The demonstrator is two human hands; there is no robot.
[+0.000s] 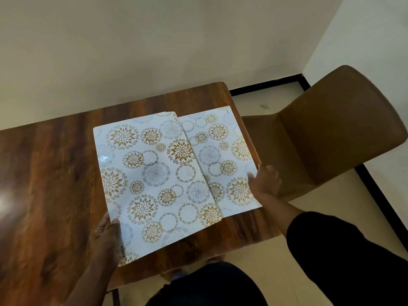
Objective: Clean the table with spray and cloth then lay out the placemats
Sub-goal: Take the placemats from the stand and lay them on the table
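— What's nearest, at the bottom of the frame?

— The person's dark clothing, lower centre and lower right, with both forearms reaching up from it. Then the wooden table (50, 173), glossy brown grain, filling the left and middle, a bright glare patch at its left edge. Pale floor tiles show at the lower right.

— And the hands?

— The left hand (108, 234) grips the near left corner of the upper placemat (152, 177), thumb on top and fingers underneath. That corner looks lifted slightly off the wood. The right hand (263, 181) rests at the right edge of the lower placemat (229, 155), fingers curled over the mat's edge where it meets the table's side; a firm grip or a mere press, I cannot tell.

— How do the mats lie?

— Both are white with gold and grey floral circles. The upper one overlaps the lower one's left part. Their long axes run from the lower middle of the frame toward the upper middle, leaning slightly left at the far end.

— Further back?

— A brown chair (331, 133) at the right, just beside the table's edge. Beyond, cream walls with a black skirting line at the floor.
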